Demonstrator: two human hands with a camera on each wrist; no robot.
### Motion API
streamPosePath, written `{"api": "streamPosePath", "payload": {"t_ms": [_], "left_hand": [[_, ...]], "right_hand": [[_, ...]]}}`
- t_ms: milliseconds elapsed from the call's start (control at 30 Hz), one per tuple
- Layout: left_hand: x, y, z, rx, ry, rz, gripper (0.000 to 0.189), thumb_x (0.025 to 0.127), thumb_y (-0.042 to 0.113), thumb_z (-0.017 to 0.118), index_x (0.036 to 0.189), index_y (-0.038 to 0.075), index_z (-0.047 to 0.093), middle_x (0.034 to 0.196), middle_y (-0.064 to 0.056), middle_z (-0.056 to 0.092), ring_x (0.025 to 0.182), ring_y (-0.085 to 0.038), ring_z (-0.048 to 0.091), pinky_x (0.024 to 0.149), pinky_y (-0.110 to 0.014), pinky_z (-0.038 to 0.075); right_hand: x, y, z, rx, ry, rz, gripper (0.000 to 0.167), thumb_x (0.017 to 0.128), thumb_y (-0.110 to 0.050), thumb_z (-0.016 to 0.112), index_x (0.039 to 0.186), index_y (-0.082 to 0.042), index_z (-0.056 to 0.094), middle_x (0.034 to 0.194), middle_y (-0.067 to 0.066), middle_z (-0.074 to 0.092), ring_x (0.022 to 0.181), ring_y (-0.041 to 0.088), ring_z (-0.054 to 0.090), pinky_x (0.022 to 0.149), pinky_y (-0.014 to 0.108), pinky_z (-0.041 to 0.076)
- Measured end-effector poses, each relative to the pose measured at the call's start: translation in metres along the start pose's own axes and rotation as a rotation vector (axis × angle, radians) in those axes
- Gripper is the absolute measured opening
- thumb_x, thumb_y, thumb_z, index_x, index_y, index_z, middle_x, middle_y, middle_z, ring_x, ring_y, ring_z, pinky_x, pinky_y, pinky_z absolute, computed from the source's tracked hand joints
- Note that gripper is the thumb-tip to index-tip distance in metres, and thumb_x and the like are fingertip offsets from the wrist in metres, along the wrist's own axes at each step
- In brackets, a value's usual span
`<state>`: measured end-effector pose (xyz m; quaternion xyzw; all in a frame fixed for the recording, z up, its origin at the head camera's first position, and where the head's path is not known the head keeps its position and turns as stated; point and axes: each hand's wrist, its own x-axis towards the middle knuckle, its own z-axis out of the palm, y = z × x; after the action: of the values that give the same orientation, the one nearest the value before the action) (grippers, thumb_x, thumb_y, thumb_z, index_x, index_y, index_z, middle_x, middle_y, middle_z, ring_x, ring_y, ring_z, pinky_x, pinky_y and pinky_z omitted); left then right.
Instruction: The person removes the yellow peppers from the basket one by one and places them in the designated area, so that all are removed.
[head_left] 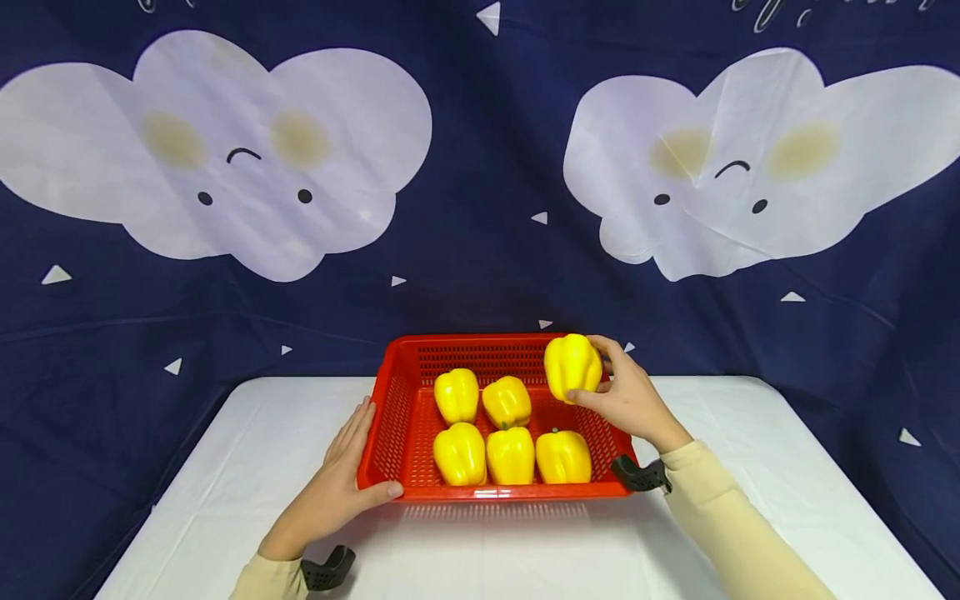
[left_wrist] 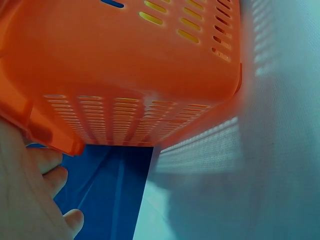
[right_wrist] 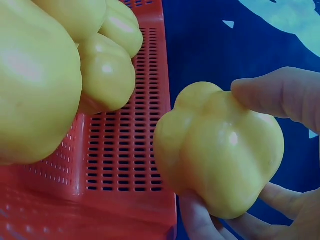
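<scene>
A red plastic basket point(head_left: 517, 492) with slotted walls stands on the table. Inside it lie several yellow bell peppers point(head_left: 511, 456), in two rows at the left and middle. My right hand point(head_left: 626, 398) grips another yellow bell pepper point(head_left: 572, 367) over the basket's back right corner; in the right wrist view that pepper point(right_wrist: 220, 150) sits between thumb and fingers. My left hand point(head_left: 341, 475) rests against the basket's left side, fingers straight along the wall and thumb at the front left corner. The left wrist view shows its fingers point(left_wrist: 54, 179) beside the basket's rim.
A white cloth covers the table point(head_left: 480, 558). Behind it hangs a dark blue curtain point(head_left: 480, 275) with cloud faces and small white triangles. Black straps point(head_left: 328, 568) with camera mounts are on both wrists.
</scene>
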<state>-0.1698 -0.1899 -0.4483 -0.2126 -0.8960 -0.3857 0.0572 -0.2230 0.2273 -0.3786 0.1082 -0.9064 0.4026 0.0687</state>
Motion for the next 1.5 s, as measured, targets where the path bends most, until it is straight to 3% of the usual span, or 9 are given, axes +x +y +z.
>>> {"api": "streamPosePath", "payload": {"t_ms": [367,600,967,1267,1500], "left_hand": [[0.001,-0.001,0.0,0.006,0.001,-0.003,0.113,0.08,0.037,0.082,0.161,0.005,0.011,0.168,-0.013,0.005,0.15,-0.042,0.009,0.109,-0.076,0.017],[0.0,0.0,0.001,0.003,-0.003,-0.012,0.113,0.08,0.038,0.082,0.161,0.005,0.011,0.168,-0.013,0.005,0.151,-0.042,0.009,0.11,-0.075,0.015],[-0.002,-0.001,0.001,-0.002,-0.002,-0.005,0.113,0.08,0.037,0.082,0.161,0.004,0.01,0.168,-0.014,0.005,0.15,-0.043,0.009,0.109,-0.075,0.016],[-0.002,-0.004,0.001,0.005,-0.002,0.002,0.114,0.08,0.036,0.082,0.162,0.007,0.009,0.168,-0.012,0.004,0.151,-0.042,0.009,0.109,-0.075,0.017],[-0.001,-0.001,0.0,0.003,-0.002,0.001,0.113,0.08,0.036,0.082,0.162,0.005,0.01,0.168,-0.013,0.004,0.15,-0.042,0.009,0.11,-0.075,0.017]], "right_hand": [[-0.011,0.007,-0.014,0.055,0.012,0.038,0.091,0.084,-0.033,0.082,0.154,-0.009,0.029,0.144,0.018,0.046,0.113,0.037,0.062,0.089,0.048,0.056],[-0.016,0.011,-0.025,0.05,0.023,0.019,0.092,0.084,-0.031,0.082,0.155,-0.006,0.029,0.146,0.02,0.045,0.116,0.038,0.059,0.091,0.05,0.055],[-0.025,0.025,-0.041,0.157,0.003,0.05,0.09,0.088,-0.027,0.08,0.157,-0.005,0.026,0.153,0.022,0.037,0.129,0.041,0.051,0.086,0.017,0.051],[-0.027,0.038,-0.046,0.195,0.015,0.05,0.089,0.088,-0.025,0.079,0.157,-0.006,0.026,0.152,0.019,0.038,0.128,0.038,0.052,0.083,0.015,0.051],[-0.03,0.044,-0.05,0.183,0.035,0.02,0.088,0.089,-0.02,0.078,0.157,-0.001,0.024,0.152,0.024,0.036,0.128,0.043,0.05,0.083,0.01,0.048]]}}
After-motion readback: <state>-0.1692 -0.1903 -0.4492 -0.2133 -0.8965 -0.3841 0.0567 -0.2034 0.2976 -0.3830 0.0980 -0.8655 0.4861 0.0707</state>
